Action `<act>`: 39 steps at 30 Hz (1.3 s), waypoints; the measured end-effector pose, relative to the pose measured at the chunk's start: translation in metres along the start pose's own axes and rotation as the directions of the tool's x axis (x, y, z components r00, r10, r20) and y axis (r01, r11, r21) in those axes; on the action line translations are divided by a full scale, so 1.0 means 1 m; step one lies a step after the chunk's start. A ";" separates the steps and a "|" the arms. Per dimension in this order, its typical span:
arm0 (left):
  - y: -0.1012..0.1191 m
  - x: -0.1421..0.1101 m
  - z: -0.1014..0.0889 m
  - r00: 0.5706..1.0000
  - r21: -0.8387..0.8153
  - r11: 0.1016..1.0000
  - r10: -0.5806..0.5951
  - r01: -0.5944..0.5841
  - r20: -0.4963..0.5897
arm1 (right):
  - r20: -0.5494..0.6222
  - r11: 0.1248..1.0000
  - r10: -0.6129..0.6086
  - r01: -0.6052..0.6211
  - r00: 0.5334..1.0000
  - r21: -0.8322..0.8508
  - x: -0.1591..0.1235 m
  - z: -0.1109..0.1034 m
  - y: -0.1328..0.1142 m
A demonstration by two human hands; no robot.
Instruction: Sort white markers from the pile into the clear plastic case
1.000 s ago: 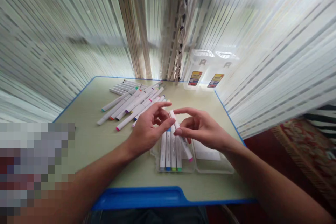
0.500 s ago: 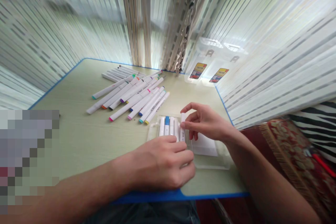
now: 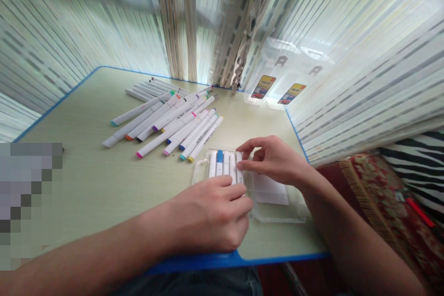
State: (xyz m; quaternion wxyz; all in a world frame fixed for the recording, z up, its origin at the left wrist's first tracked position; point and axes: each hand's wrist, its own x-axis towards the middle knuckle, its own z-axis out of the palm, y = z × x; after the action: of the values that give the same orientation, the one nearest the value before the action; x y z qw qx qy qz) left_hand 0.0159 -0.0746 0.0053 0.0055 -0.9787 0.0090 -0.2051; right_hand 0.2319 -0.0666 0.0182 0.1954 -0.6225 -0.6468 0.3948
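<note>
1. Smooth, round white plastic boxed markers are laid side by side in a clear plastic case; one blue cap is seen among the white ones.
2. The long axes of the boxed markers run away from the person, nearly parallel, and their lower ends are hidden by the left hand.
3. The end marker, at the right of the row, is pinched near its upper end in a narrow grip between the thumb and forefinger of the right hand.
4. The left hand is laid curled over the near part of the case, touching the tabletop; whether anything is held under its fingers cannot be told.
5. The open half of the case lies to the right, with a white paper sheet inside it.
6. Loose markers with coloured ends lie in a slanted heap just beyond the case, pointing diagonally.
7. The case is near the tabletop's blue plastic edge, and the right hand is near the right edge.
8. Translucent striped curtains hang beyond the far edge.
</note>
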 end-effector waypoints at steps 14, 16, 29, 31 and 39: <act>-0.001 -0.002 0.000 0.999 -0.020 0.999 -0.027 0.027 0.020 | -0.107 0.952 -0.178 0.143 0.978 -0.270 -0.002 0.002 -0.002; -0.001 -0.002 0.000 0.999 -0.024 0.999 -0.021 0.021 0.025 | -0.083 0.945 -0.185 0.154 0.979 -0.289 -0.001 0.000 -0.001; -0.008 -0.002 -0.001 1.000 -0.048 0.999 -0.012 0.012 0.013 | -0.024 0.943 -0.204 0.190 0.979 -0.272 0.003 -0.004 -0.002; -0.009 -0.001 -0.001 1.000 -0.058 0.998 -0.008 0.008 0.005 | -0.027 0.942 -0.208 0.193 0.978 -0.276 0.003 -0.004 -0.002; -0.009 0.000 -0.004 0.999 -0.071 0.997 -0.022 0.023 0.023 | -0.038 0.940 -0.202 0.183 0.979 -0.288 0.003 -0.005 -0.004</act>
State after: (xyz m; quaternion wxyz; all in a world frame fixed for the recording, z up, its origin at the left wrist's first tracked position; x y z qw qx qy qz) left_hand 0.0147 -0.0653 0.0091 -0.0317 -0.9805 0.0052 -0.1937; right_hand 0.2326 -0.0619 0.0239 0.1637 -0.5908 -0.7473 0.2562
